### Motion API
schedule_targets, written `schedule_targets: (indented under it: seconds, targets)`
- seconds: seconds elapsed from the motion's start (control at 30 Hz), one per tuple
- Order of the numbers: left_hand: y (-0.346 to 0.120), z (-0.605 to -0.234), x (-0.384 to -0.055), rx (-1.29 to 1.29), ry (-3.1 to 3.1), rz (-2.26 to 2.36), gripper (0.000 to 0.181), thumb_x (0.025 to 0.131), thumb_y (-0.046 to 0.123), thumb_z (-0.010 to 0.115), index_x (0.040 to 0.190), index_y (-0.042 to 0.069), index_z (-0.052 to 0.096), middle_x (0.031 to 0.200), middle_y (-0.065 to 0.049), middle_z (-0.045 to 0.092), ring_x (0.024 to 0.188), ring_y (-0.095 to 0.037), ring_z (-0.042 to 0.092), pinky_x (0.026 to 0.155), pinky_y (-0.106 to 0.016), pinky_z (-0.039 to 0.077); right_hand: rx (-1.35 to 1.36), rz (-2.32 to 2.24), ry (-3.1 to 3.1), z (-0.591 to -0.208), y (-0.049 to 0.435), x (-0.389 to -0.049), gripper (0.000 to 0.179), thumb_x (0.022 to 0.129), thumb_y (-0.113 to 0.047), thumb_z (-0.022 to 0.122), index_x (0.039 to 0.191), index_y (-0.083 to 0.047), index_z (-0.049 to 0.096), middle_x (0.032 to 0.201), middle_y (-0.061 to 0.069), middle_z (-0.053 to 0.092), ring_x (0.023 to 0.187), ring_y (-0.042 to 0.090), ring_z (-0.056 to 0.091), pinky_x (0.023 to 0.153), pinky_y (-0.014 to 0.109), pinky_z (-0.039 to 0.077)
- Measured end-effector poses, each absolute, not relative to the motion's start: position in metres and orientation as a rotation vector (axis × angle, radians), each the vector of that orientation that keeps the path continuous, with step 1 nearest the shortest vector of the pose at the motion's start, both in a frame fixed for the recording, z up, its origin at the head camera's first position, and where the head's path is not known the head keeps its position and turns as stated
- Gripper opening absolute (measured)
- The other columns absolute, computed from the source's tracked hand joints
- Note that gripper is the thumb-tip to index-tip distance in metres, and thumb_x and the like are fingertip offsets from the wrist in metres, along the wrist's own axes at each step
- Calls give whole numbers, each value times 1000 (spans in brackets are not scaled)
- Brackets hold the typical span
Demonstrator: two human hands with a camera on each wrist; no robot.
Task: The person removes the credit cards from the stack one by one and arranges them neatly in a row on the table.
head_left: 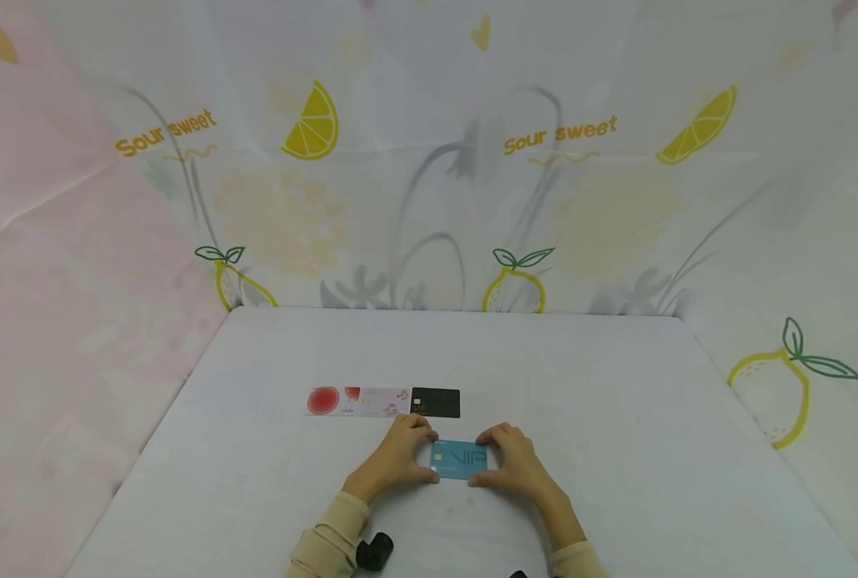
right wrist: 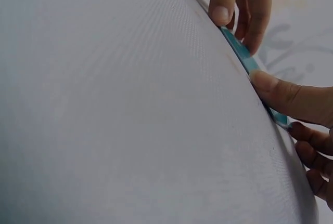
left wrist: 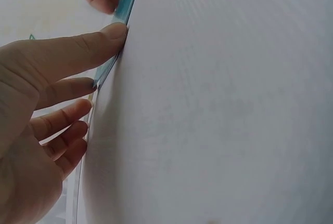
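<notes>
A light blue card (head_left: 457,460) with "VIP" lettering and a small chip mark lies flat, low over the white table, between both hands. My left hand (head_left: 400,451) grips its left end, thumb at the near corner and forefinger at the far corner. At the opposite end, my right hand (head_left: 517,461) grips it the same way. Both wrist views show the card nearly edge-on, the thumbs along its near edge. Just beyond the left hand is a black VIP card (head_left: 439,403), in a row with a pink card (head_left: 384,402) and a card with red round pictures (head_left: 323,401).
The white tabletop (head_left: 616,417) spreads around the cards. Behind it hangs a pale cloth (head_left: 414,193) printed with lemons and "Sour sweet" lettering. A black device (head_left: 375,552) sits beside the left sleeve (head_left: 331,536).
</notes>
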State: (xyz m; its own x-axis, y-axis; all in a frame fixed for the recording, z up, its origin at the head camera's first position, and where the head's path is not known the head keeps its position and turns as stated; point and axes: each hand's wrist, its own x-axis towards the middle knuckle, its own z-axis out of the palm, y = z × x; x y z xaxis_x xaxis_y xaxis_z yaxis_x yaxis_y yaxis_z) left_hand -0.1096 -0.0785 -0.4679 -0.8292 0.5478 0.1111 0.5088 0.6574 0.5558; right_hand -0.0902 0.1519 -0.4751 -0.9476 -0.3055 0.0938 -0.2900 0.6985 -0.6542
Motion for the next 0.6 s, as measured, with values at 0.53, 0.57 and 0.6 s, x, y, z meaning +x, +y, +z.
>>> schedule_targets:
  seconds: [0.53,0.57,0.6]
  targets:
    - [-77,-469,-107,937,2828,933,48,63,19,87,101,2,64,108,-10,56,105,-29,47,94,-45,42,-487,-1138,2879,-474,152,-85,57,60,-29,88,104,-3,62,104,7,60,100,28,52,89,51,39]
    - [-77,-469,-107,939,2829,934,47,63,19,87,101,2,64,108,-10,56,105,-28,48,94,-45,42,-481,-1143,2880,-474,152,-85,56,60,-29,88,103,-3,62,103,7,60,100,28,52,89,50,40]
    - [-77,-468,-107,941,2826,933,47,63,19,86,101,2,64,108,-10,56,105,-28,47,94,-45,42,-476,-1140,2882,-474,152,-84,55,60,-29,88,102,-3,62,101,6,59,99,27,51,89,49,40]
